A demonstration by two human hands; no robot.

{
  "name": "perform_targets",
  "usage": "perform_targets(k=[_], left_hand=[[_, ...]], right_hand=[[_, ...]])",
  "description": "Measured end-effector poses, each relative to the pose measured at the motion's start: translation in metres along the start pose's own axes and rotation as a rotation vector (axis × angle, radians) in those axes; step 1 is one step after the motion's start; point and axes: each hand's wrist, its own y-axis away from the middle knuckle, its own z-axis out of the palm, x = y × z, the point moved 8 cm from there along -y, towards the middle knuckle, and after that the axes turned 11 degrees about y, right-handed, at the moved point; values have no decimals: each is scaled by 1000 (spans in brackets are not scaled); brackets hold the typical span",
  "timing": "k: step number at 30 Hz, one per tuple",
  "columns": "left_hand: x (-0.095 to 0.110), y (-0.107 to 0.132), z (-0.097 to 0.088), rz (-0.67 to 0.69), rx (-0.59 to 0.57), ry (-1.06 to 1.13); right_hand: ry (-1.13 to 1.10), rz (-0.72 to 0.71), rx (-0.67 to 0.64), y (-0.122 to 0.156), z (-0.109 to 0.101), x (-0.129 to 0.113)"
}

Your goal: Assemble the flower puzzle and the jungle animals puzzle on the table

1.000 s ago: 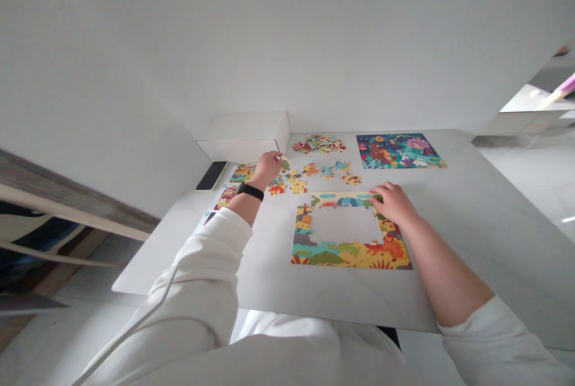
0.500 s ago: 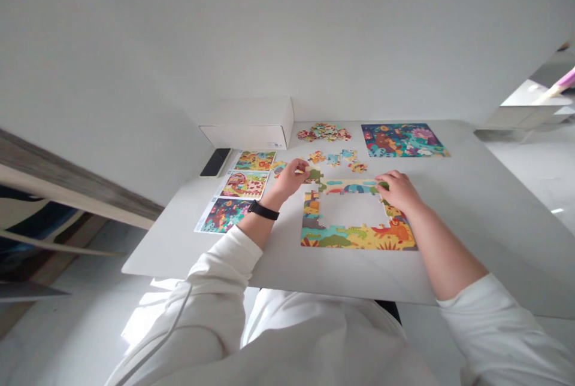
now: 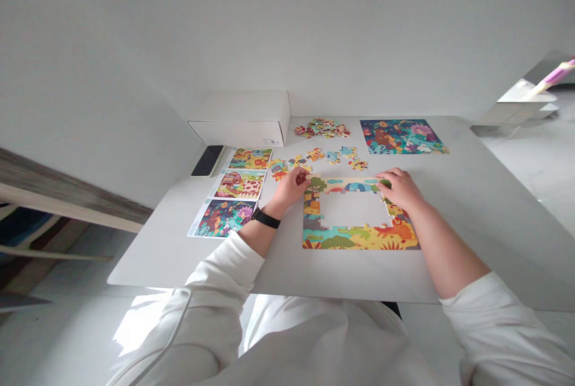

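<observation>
A jigsaw frame [image 3: 336, 241] with a bright animal scene lies on the table, its pieces joined in a ring around a bare rectangular middle. My left hand [image 3: 291, 188] is closed, with its fingertips at the outer edge of the green-tree corner piece [image 3: 317, 184] at the frame's upper left. That piece sits in line with the frame's top and left sides. At the upper right corner, my right hand [image 3: 401, 187] pinches the frame's edge, partly covering a green piece. Just beyond the left hand lie several loose puzzle pieces [image 3: 314, 155].
Behind the loose pieces is a heap of pieces [image 3: 322, 128]. A finished dark-blue puzzle [image 3: 401, 137] lies at the back right. Three picture sheets [image 3: 240, 184], a phone [image 3: 207, 160] and a white box [image 3: 238, 131] are on the left. A wall borders the table's [image 3: 359, 275] back.
The green-tree corner piece, raised and tilted in my left hand before, now lies flat at the frame's upper left corner. My right hand stays at the upper right corner.
</observation>
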Motion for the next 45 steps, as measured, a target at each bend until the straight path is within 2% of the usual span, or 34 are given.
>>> perform_targets(k=[10, 19, 28, 34, 39, 45], left_hand=[[-1, 1, -5, 30, 27, -145], [3, 1, -2, 58, 8, -293], [13, 5, 3, 140, -50, -426], [17, 12, 5, 204, -32, -452], [22, 16, 10, 290, -101, -402], [23, 16, 16, 291, -184, -378]], right_hand=[[-5, 10, 4, 0, 1, 2], [14, 23, -13, 0, 3, 2], [-6, 17, 0, 1, 1, 0], [-3, 8, -5, 0, 2, 0], [-13, -6, -4, 0, 1, 0], [-2, 12, -10, 0, 0, 2]])
